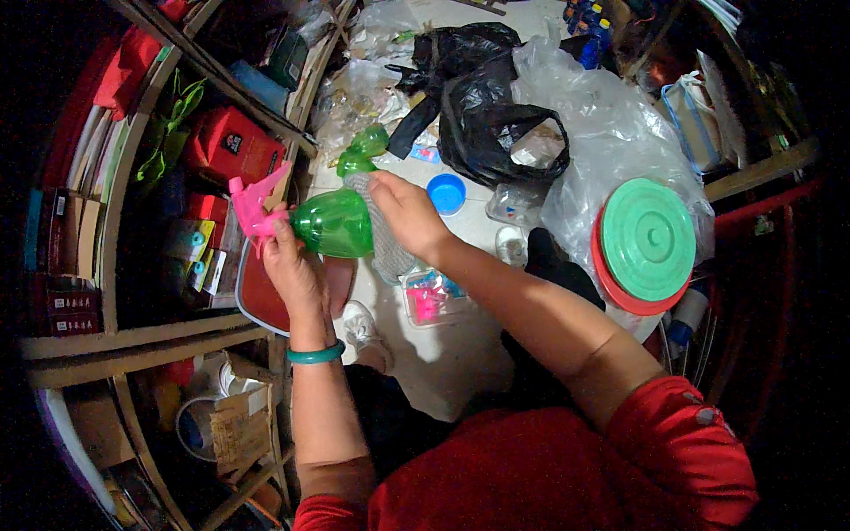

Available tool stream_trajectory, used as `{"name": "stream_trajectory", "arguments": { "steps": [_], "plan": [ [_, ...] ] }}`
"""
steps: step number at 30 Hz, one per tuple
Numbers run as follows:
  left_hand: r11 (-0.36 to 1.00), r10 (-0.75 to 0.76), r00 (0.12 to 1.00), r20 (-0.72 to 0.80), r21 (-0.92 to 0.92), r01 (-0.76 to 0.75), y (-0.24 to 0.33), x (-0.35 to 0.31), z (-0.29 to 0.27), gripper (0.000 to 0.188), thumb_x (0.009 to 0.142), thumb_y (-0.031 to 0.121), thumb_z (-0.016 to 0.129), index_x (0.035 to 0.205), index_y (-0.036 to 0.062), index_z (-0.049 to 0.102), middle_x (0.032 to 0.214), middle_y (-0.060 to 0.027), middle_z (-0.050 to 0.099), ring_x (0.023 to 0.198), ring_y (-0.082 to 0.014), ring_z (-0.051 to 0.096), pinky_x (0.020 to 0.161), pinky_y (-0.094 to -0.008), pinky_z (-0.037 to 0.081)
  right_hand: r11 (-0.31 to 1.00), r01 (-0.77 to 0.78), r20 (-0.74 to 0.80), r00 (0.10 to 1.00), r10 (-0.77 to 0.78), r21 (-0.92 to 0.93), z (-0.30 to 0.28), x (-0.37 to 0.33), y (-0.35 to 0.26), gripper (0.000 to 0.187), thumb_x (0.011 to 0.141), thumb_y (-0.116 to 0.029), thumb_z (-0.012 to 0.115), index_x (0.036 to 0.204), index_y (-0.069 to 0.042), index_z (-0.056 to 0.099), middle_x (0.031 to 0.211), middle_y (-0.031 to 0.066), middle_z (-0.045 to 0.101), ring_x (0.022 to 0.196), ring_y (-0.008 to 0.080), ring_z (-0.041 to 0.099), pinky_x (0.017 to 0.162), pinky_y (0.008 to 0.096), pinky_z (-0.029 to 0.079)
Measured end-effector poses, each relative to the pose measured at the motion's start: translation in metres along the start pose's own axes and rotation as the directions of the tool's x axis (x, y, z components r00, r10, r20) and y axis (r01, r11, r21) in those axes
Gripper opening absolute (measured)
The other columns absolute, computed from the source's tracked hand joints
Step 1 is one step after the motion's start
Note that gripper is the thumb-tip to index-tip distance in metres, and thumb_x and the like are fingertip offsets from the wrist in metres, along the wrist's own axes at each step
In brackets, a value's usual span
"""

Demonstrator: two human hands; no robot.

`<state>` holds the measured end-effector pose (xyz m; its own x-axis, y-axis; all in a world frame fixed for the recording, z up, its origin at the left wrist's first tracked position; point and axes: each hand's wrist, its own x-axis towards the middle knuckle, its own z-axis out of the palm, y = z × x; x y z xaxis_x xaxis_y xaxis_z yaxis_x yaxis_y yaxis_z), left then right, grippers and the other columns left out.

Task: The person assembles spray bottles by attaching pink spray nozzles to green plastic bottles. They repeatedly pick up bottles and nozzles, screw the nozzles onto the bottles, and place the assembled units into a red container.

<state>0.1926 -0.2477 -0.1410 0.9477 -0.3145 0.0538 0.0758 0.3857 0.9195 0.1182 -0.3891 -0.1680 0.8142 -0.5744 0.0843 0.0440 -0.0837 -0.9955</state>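
Note:
A spray bottle with a pink trigger head and a see-through green body (335, 223) lies sideways in front of me. My left hand (288, 261) is closed round its neck, just below the pink head. My right hand (403, 208) grips a grey cloth (387, 243) that hangs down against the bottle's base. Just beyond the right fingers is another see-through green plastic piece (363, 149); I cannot tell whether the hand also holds it. Below the hands, a clear plastic box (434, 299) with pink and blue things in it stands on the floor.
Shelves with a red box (232, 146) and books line the left. A reddish-brown tub (338, 281) stands below the bottle. Ahead lie a blue bowl (445, 193), black plastic bags (474, 106) and clear plastic sheeting (584, 115). A green lid (651, 234) sits at the right.

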Motion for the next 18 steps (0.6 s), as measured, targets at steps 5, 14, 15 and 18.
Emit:
{"name": "stream_trajectory", "arguments": {
  "steps": [5,14,15,18],
  "plan": [
    [0.907,0.003,1.0,-0.005,0.422,-0.001,-0.009,-0.005,0.0,0.033,0.091,0.029,0.053,0.104,-0.0005,0.057,0.094,-0.0064,0.059,0.082,-0.0116,0.052,0.071,-0.0266,0.043,0.893,0.39,0.144,0.92,-0.365,-0.226,0.003,-0.009,-0.007,0.029,0.091,-0.015,0.045,0.111,0.003,0.054,0.106,0.0216,0.058,0.1,0.0352,0.055,0.087,0.0375,0.043],
    [0.965,0.031,0.999,0.016,0.262,-0.034,-0.01,-0.015,0.01,0.025,0.09,0.021,0.056,0.103,0.0006,0.055,0.099,-0.007,0.059,0.084,-0.0128,0.053,0.075,-0.0261,0.043,0.933,0.346,0.175,0.929,-0.327,-0.094,0.002,-0.01,-0.021,0.022,0.088,-0.015,0.047,0.099,0.003,0.055,0.094,0.0209,0.059,0.09,0.0348,0.056,0.079,0.0395,0.044],
    [0.972,0.046,0.999,-0.003,0.229,-0.044,-0.01,-0.013,0.005,0.026,0.09,0.025,0.055,0.101,0.0008,0.055,0.097,-0.0073,0.06,0.081,-0.0126,0.053,0.073,-0.0259,0.043,0.958,0.278,0.192,0.946,-0.26,-0.074,0.0,-0.008,-0.022,0.023,0.089,-0.016,0.047,0.1,0.003,0.055,0.092,0.0196,0.06,0.088,0.0317,0.057,0.079,0.0371,0.043],
    [0.998,0.055,0.998,0.011,0.026,-0.055,-0.003,-0.005,-0.001,0.027,0.092,0.025,0.052,0.106,0.0011,0.052,0.101,-0.0105,0.06,0.09,-0.0184,0.057,0.079,-0.0319,0.047,0.997,0.067,0.202,0.978,-0.058,-0.04,-0.008,0.003,-0.009,0.028,0.091,-0.021,0.045,0.1,0.003,0.055,0.088,0.0163,0.061,0.083,0.0228,0.057,0.079,0.0326,0.043]
  ]
}}
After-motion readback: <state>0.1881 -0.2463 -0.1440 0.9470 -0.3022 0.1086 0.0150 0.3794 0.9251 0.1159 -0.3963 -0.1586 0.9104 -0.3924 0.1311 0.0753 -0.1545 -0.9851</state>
